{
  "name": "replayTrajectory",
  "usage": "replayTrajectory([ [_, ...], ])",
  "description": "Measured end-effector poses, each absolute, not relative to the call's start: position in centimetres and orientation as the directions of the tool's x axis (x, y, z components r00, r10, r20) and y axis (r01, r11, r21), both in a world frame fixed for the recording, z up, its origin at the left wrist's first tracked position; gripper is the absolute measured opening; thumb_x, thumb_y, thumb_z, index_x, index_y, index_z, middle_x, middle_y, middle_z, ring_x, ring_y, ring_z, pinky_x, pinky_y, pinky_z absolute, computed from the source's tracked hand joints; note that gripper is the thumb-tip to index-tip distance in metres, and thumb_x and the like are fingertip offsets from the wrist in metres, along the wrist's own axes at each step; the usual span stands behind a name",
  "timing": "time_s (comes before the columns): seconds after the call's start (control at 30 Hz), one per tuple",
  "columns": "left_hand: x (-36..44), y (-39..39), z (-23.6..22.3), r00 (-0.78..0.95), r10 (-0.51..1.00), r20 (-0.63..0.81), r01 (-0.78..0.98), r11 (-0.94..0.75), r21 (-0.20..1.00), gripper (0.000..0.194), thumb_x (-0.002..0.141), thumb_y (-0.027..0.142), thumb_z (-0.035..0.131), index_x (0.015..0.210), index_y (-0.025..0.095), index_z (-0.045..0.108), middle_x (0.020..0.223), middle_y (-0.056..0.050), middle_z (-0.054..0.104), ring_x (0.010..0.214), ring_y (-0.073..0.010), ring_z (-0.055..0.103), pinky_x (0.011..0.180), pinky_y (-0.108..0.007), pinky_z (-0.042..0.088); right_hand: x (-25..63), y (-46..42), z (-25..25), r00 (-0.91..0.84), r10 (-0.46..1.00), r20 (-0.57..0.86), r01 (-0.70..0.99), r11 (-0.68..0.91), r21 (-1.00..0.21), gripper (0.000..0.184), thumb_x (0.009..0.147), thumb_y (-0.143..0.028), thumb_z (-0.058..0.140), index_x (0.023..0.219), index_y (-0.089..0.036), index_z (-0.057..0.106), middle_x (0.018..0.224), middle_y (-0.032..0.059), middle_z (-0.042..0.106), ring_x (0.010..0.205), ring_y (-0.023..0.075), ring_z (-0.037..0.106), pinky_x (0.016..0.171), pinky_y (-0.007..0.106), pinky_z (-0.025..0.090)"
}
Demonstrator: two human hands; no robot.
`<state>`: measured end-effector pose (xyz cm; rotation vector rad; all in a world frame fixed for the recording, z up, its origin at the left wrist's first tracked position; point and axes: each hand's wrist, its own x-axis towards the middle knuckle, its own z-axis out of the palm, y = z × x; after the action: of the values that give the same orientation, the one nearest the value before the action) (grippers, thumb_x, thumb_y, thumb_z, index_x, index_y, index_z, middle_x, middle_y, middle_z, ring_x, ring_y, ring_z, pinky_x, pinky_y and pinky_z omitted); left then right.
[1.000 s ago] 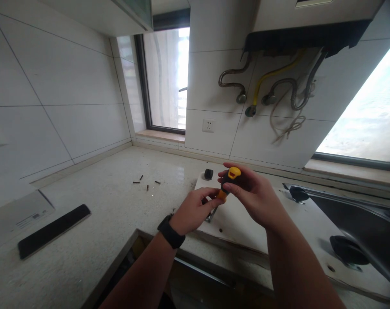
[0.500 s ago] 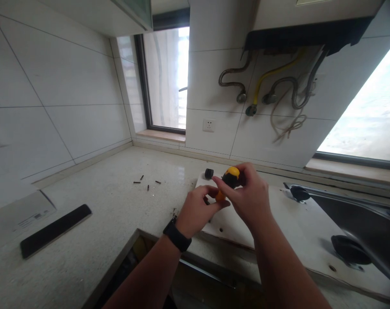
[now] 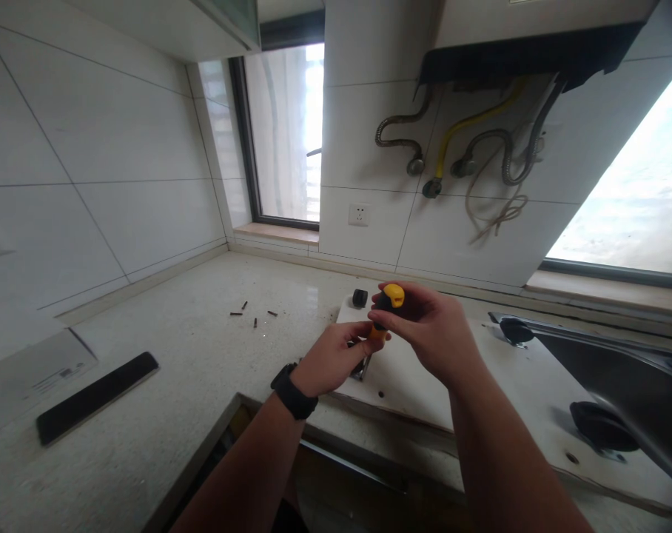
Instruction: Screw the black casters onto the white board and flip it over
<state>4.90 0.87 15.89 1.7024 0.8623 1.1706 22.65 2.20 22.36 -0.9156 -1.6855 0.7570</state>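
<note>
A screwdriver [image 3: 390, 297] with a yellow-and-black handle and an orange lower part stands nearly upright over the left end of a white board [image 3: 419, 381]. My right hand [image 3: 430, 329] wraps its fingers and thumb around the upper handle. Lower down, my left hand [image 3: 336, 355] pinches the orange part; a black band is on that wrist. Beneath the left fingers, part of a black caster-like piece [image 3: 360, 368] with a metal plate shows at the board. The screwdriver's tip is hidden. Another black caster-like piece [image 3: 360, 298] sits at the board's far left corner.
More black caster-like pieces [image 3: 605, 428] are on the board's right part, beside a dark sink [image 3: 630, 385]. Several small screws [image 3: 255, 323] lie on the counter. A black bar [image 3: 97, 398] and a white box [image 3: 33, 370] lie left. An open drawer or cabinet [image 3: 241, 414] gapes below.
Both hands have shifted slightly left with the screwdriver. The right hand has turned around the handle, and the metal plate under the left hand now shows.
</note>
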Motion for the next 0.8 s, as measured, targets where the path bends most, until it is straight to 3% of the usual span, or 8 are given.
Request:
replayTrajectory([
  [0.1, 5.3, 0.7, 15.7, 0.273, 0.902, 0.334, 0.057, -0.362, 0.93, 0.029, 0.098, 0.04, 0.068, 0.117, 0.02, 0.079, 0.114, -0.009, 0.08, 0.107, -0.0247, 0.072, 0.1, -0.039, 0.052, 22.1, 2.4, 22.0, -0.069, 0.837, 0.543, 0.353, 0.529, -0.772, 0.051, 0.069, -0.055, 0.09, 0.106, -0.021, 0.079, 0.095, 0.0091, 0.082, 0.088, 0.0303, 0.077, 0.086, 0.053, 0.064],
  [0.3, 6.8, 0.2, 15.7, -0.05, 0.935, 0.35, 0.206, -0.333, 0.92, 0.032, 0.075, 0.036, 0.09, 0.1, 0.019, 0.08, 0.101, -0.008, 0.08, 0.086, -0.0222, 0.068, 0.08, -0.037, 0.053, 21.6, 1.8, 22.4, -0.015, 0.764, 0.645, 0.572, 0.535, -0.622, 0.049, 0.072, -0.057, 0.086, 0.105, -0.021, 0.079, 0.088, 0.0091, 0.081, 0.081, 0.0301, 0.076, 0.086, 0.053, 0.061],
  [0.37, 7.0, 0.1, 16.0, -0.062, 0.93, 0.362, 0.194, -0.344, 0.919, 0.024, 0.078, 0.036, 0.088, 0.095, 0.019, 0.081, 0.095, -0.007, 0.08, 0.082, -0.0218, 0.068, 0.077, -0.036, 0.053, 21.8, 1.6, 22.8, -0.084, 0.803, 0.59, 0.524, 0.539, -0.659, 0.049, 0.078, -0.055, 0.082, 0.113, -0.021, 0.078, 0.096, 0.0104, 0.082, 0.088, 0.0303, 0.077, 0.091, 0.054, 0.06],
  [0.53, 6.7, -0.1, 16.2, 0.067, 0.916, 0.395, 0.123, -0.401, 0.908, 0.019, 0.091, 0.036, 0.075, 0.098, 0.02, 0.083, 0.092, -0.004, 0.081, 0.087, -0.0226, 0.07, 0.082, -0.035, 0.053, 23.0, 2.0, 23.0, -0.425, 0.808, 0.408, 0.054, 0.472, -0.88, 0.055, 0.091, -0.043, 0.073, 0.142, -0.026, 0.063, 0.136, 0.0105, 0.074, 0.126, 0.026, 0.071, 0.11, 0.05, 0.056],
  [0.6, 6.5, 0.1, 15.8, 0.141, 0.914, 0.379, 0.069, -0.391, 0.918, 0.023, 0.094, 0.038, 0.07, 0.098, 0.018, 0.082, 0.093, -0.005, 0.081, 0.09, -0.0231, 0.07, 0.084, -0.035, 0.053, 23.1, 2.2, 22.8, -0.442, 0.805, 0.394, 0.061, 0.466, -0.883, 0.052, 0.088, -0.041, 0.078, 0.136, -0.026, 0.066, 0.13, 0.0095, 0.077, 0.12, 0.0262, 0.073, 0.109, 0.051, 0.057],
  [0.7, 6.1, 0.5, 15.2, 0.224, 0.909, 0.35, -0.004, -0.359, 0.933, 0.025, 0.097, 0.04, 0.068, 0.099, 0.018, 0.079, 0.098, -0.006, 0.08, 0.096, -0.024, 0.071, 0.091, -0.037, 0.054, 22.7, 2.2, 22.5, -0.344, 0.836, 0.427, 0.167, 0.502, -0.849, 0.043, 0.082, -0.043, 0.083, 0.12, -0.024, 0.074, 0.113, 0.0086, 0.081, 0.105, 0.0277, 0.077, 0.101, 0.052, 0.061],
  [0.8, 5.8, 0.8, 15.1, 0.256, 0.896, 0.361, -0.035, -0.365, 0.93, 0.026, 0.099, 0.042, 0.066, 0.104, 0.019, 0.078, 0.106, -0.008, 0.079, 0.106, -0.0246, 0.071, 0.1, -0.038, 0.052, 22.1, 2.0, 22.4, -0.242, 0.851, 0.466, 0.184, 0.512, -0.839, 0.043, 0.08, -0.043, 0.085, 0.116, -0.023, 0.074, 0.108, 0.0082, 0.081, 0.099, 0.0274, 0.077, 0.095, 0.051, 0.062],
])
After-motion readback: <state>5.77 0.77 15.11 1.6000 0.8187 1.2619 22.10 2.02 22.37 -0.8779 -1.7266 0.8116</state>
